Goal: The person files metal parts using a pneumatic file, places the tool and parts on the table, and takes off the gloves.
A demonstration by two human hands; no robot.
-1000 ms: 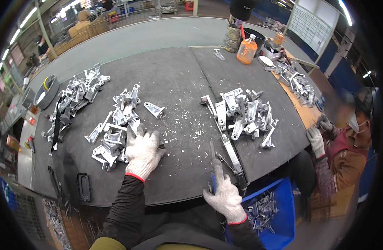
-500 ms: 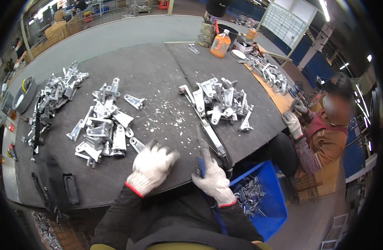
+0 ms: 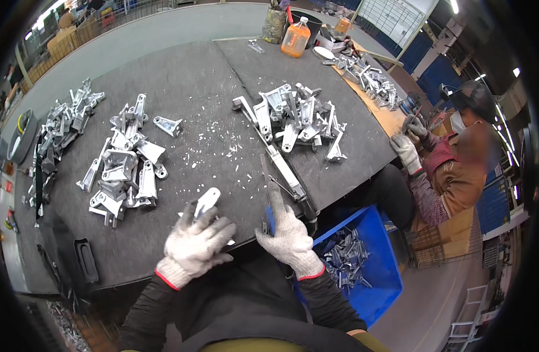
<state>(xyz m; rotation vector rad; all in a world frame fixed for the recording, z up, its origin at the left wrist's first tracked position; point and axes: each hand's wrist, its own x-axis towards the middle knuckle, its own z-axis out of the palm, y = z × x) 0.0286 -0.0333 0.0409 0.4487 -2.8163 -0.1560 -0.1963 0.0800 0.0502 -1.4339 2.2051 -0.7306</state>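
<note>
Left hand, fingers spread over a bracket just inside the near edge of the counter; grip hidden. Right hand, closed around a blue-handled tool.

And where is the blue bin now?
The blue bin is at the head view's lower right, by the near edge of the table, beside the right hand.

The left forearm slants up and rightward, the right forearm up and leftward. The gloved left hand lies palm down, fingers slightly parted and bent, pointing forward. The gloved right hand, well apart, extends 1 index finger straight ahead, its thumb out to the left
</note>
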